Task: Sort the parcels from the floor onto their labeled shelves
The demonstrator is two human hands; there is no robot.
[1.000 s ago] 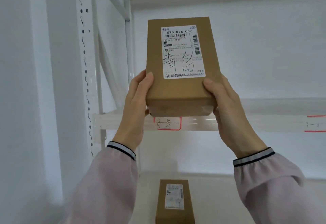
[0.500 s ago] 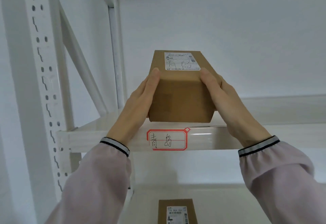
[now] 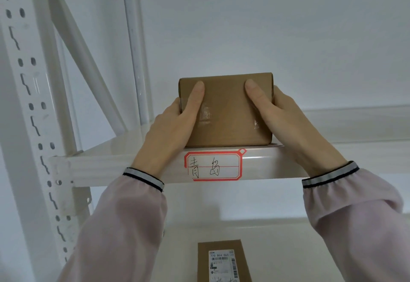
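A brown cardboard parcel (image 3: 226,113) lies flat on the white upper shelf (image 3: 106,159), its near end facing me and its address label hidden on top. My left hand (image 3: 170,124) grips the parcel's left side with the thumb across its front. At the other side my right hand (image 3: 286,117) does the same. Directly below the parcel, a red-framed handwritten shelf label (image 3: 214,166) is stuck on the shelf's front beam.
A second brown parcel (image 3: 224,261) with a white printed label lies on the lower shelf (image 3: 277,248). The rack's perforated white upright (image 3: 28,108) and a diagonal brace (image 3: 88,59) stand at the left. A white wall is behind.
Both hands have tipped the parcel flat and lowered it from in front of my face onto the upper shelf. Its address label has turned out of sight.
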